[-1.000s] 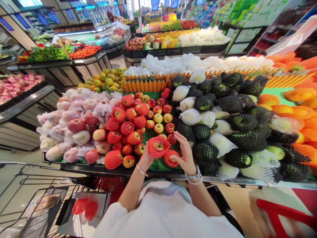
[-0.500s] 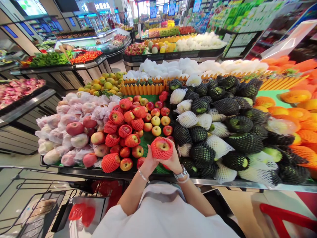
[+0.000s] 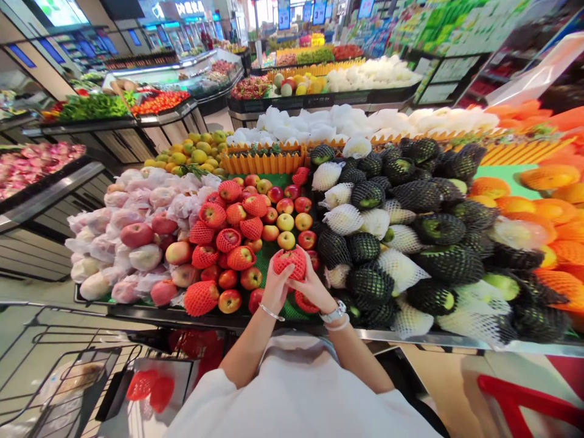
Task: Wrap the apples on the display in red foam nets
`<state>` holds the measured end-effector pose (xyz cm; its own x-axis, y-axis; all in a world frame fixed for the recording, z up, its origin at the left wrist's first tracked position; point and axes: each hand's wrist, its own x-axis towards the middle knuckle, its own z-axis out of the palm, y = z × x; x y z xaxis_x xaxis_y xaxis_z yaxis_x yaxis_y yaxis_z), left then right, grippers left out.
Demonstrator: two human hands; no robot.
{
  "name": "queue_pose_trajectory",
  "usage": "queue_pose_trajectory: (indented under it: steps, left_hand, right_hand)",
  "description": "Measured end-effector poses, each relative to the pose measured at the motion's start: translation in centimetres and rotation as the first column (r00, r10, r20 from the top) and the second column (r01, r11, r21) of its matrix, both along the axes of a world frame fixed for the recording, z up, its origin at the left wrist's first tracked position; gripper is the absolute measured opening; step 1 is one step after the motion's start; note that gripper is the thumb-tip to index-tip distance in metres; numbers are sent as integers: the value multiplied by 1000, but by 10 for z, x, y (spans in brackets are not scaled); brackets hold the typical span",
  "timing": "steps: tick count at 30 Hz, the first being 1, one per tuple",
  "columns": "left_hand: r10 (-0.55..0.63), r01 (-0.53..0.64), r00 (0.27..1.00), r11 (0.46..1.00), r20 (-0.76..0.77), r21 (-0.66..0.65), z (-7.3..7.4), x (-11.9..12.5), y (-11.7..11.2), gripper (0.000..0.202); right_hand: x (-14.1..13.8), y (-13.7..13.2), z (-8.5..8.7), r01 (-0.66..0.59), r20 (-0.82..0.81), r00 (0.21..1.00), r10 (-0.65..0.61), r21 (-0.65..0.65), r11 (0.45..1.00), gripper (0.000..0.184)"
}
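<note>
Between my two hands is a red apple in a red foam net point(image 3: 290, 263), held above the front of the fruit stand. My left hand point(image 3: 275, 287) grips its left side, and my right hand point(image 3: 316, 288) wraps round its right side. The thumbs meet near its lower front. Just left of the hands lie several netted red apples point(image 3: 228, 240), with bare apples point(image 3: 285, 222) behind them. Another netted apple point(image 3: 305, 302) sits below my right hand, partly hidden.
Melons in black and white nets point(image 3: 369, 249) are piled to the right, orange fruit point(image 3: 554, 212) beyond them. Wrapped apples point(image 3: 146, 258) fill the left. A wire cart point(image 3: 50, 340) with red foam nets point(image 3: 150, 389) stands at lower left. The stand's metal edge point(image 3: 438, 342) runs before me.
My hands have moved slightly left and away from me with the apple. The apple has tipped, so its stem end, which faced me, is now turned away.
</note>
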<state>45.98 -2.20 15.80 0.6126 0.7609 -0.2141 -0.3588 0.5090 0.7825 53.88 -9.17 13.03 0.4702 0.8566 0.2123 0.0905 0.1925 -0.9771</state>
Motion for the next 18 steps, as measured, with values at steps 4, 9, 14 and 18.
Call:
queue_pose_trajectory:
  steps: [4,9,14,18]
  left_hand:
    - [-10,10,1000,986,0,-169,-8,6,2,61]
    - [-109,108,994,981,4,-161,-4,5,1,59]
    - [-174,186,982,961,78,-203,-3,4,-12,66]
    - [-167,178,983,970,83,-166,-2,5,-23,69]
  right_hand:
    - [12,-2,1,-12,-152,988,23,73,997,65]
    - [4,-3,19,464,167,840,-517,274,842,51]
    - [-4,2,27,364,315,832,-458,315,877,33]
    - [-6,0,28,406,328,783,-529,375,834,25]
